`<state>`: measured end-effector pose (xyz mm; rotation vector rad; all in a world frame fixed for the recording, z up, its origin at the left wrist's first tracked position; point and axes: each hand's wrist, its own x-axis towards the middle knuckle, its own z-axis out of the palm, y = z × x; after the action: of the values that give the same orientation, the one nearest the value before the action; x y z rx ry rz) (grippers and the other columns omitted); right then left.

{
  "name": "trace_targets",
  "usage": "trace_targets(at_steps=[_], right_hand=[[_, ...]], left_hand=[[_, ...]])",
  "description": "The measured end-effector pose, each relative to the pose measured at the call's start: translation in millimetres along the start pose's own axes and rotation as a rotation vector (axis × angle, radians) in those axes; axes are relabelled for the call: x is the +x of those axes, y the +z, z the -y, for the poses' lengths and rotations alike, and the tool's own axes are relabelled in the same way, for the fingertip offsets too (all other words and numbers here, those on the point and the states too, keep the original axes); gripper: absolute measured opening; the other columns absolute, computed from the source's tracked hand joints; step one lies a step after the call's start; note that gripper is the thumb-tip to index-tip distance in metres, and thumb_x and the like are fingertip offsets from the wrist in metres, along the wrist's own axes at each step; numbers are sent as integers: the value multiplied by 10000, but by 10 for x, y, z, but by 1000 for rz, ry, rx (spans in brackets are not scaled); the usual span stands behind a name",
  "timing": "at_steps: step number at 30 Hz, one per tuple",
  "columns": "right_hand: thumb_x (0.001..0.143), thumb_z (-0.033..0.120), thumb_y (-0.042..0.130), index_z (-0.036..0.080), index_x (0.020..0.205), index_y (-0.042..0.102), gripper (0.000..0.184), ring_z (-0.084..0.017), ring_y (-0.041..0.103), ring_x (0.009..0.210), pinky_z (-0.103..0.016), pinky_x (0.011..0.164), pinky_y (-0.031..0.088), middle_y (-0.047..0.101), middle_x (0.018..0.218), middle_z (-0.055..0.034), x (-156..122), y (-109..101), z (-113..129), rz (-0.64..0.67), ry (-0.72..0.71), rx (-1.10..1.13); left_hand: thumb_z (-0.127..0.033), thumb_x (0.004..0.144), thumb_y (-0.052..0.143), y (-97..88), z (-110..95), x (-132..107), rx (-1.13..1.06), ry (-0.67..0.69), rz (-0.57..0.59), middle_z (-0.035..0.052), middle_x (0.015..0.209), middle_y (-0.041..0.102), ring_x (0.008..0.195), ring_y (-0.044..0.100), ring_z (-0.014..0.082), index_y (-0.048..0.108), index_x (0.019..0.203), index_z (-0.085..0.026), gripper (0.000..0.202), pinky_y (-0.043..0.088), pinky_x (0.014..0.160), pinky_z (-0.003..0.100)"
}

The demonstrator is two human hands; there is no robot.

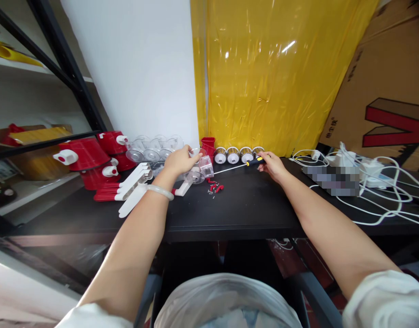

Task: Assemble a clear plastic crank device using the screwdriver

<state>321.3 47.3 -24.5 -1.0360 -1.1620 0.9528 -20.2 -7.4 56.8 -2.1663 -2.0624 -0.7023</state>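
Note:
My left hand (179,160) is closed on a clear plastic part (206,166) with round discs and a short square section; the fingers partly hide it. In my right hand (273,168) is a screwdriver (253,161) with a black and yellow handle. Its long shaft points left, and the tip reaches the lower edge of the clear part, though I cannot tell whether it sits in a screw. Small red plastic pieces (219,187) and a few tiny screws (210,192) lie just below the tip on the black tabletop (237,209).
Behind the hands stand a red funnel-like part (208,145) and several round cans (232,156). On the left are clear plastic parts (155,145), white handles (136,182) and red housings (80,155). White cables (397,200) tangle at the right, before a cardboard box (376,82).

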Motion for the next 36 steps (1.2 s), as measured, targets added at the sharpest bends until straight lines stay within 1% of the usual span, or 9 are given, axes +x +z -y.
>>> trace_targets(at_steps=[3, 6, 9, 12, 15, 24, 29, 32, 36], right_hand=[[839, 459, 631, 189, 848, 602, 272, -104, 504, 359, -201, 391, 422, 537, 450, 33, -14, 4, 12, -2, -27, -50], [881, 387, 531, 193, 848, 595, 207, -134, 585, 431, -238, 451, 484, 595, 535, 5, -24, 23, 48, -29, 39, -11], [825, 261, 487, 194, 839, 602, 133, -163, 660, 578, -300, 553, 552, 653, 705, -18, -20, 32, 73, -42, 101, 99], [749, 198, 492, 188, 814, 620, 144, -164, 659, 639, -314, 585, 558, 656, 781, -26, -15, 25, 73, -28, 103, 149], [727, 182, 517, 187, 825, 629, 149, -150, 646, 604, -285, 561, 536, 653, 762, -21, -17, 11, 59, -18, 100, 155], [805, 155, 559, 181, 865, 646, 108, -99, 586, 438, -250, 497, 526, 636, 658, 12, -28, 10, 68, 4, 82, 152], [848, 236, 612, 186, 860, 620, 52, -87, 538, 371, -220, 425, 485, 618, 586, 27, -12, 14, 37, -5, 47, 87], [836, 347, 670, 190, 845, 611, 168, -87, 528, 367, -209, 408, 474, 610, 546, 26, 6, 3, 0, -9, 11, 27], [810, 449, 694, 175, 780, 625, 284, -95, 527, 373, -181, 354, 411, 561, 474, 19, 18, -16, -27, -32, -53, -108]], left_hand=[[-778, 805, 375, 5, 7, 4, 0, 1, -1, 106, 1039, 717, 959, 653, 314, 567, 1129, -221, 672, 454, 755, 373], [-779, 804, 375, 12, 13, 9, -1, -2, -3, 107, 1048, 716, 966, 652, 313, 566, 1131, -222, 673, 454, 763, 373], [-778, 804, 376, 10, 10, 7, -4, 2, -3, 111, 1049, 714, 968, 650, 316, 565, 1133, -217, 678, 454, 765, 375], [-777, 805, 374, 4, 2, 0, -1, 3, -5, 114, 1042, 715, 954, 652, 309, 566, 1124, -211, 677, 453, 756, 368], [-779, 805, 368, 5, 2, -2, 6, 10, -10, 109, 1024, 716, 936, 654, 307, 564, 1115, -210, 677, 450, 739, 363], [-782, 802, 374, 13, 16, 8, -1, 11, -6, 110, 1045, 713, 954, 649, 311, 564, 1131, -214, 683, 443, 750, 370], [-776, 806, 375, 14, 14, 7, -1, 8, -8, 112, 1047, 712, 960, 648, 309, 567, 1141, -210, 685, 444, 765, 373], [-778, 805, 376, 20, 20, 12, 1, 5, -8, 109, 1041, 714, 959, 649, 311, 569, 1137, -212, 684, 447, 762, 373], [-780, 804, 373, 29, 30, 21, -1, 7, -4, 111, 1048, 712, 960, 649, 309, 569, 1141, -214, 688, 446, 767, 373]])
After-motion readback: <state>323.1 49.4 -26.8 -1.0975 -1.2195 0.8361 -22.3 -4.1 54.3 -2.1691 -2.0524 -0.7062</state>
